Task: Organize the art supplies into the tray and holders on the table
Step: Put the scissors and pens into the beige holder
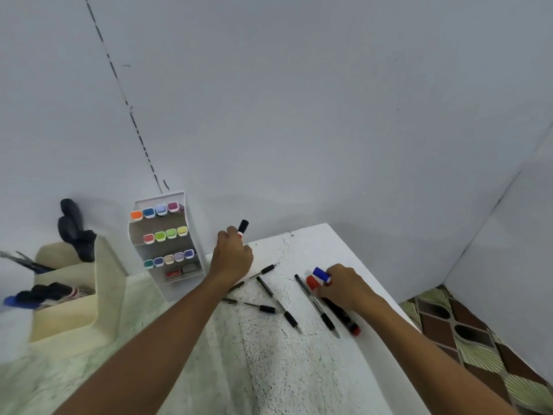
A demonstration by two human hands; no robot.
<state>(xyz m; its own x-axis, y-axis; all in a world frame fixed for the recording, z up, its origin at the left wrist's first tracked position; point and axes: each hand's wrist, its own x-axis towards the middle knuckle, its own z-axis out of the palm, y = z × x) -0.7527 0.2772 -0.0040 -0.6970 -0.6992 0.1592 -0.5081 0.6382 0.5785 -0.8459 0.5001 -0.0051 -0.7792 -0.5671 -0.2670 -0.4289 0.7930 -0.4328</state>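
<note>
My left hand point(232, 256) is closed around a marker with a black cap point(243, 226), held upright above the table's far edge. Over to the right, my right hand point(341, 287) grips a bundle of markers point(320, 275) with blue and red caps; their dark barrels run under the palm to a red end point(355, 330). Several black pens point(276, 301) lie scattered on the white table point(299, 369) between the hands. A white tiered holder point(179, 283) at the back left has rows of coloured markers. A cream holder point(104, 295) at the left contains markers and scissors.
A grey wall rises straight behind the table. The table's right edge point(389, 295) drops to a patterned floor point(478, 339). Black scissor handles point(74, 232) stick up from the cream holder. A mottled green patch covers the table's left part.
</note>
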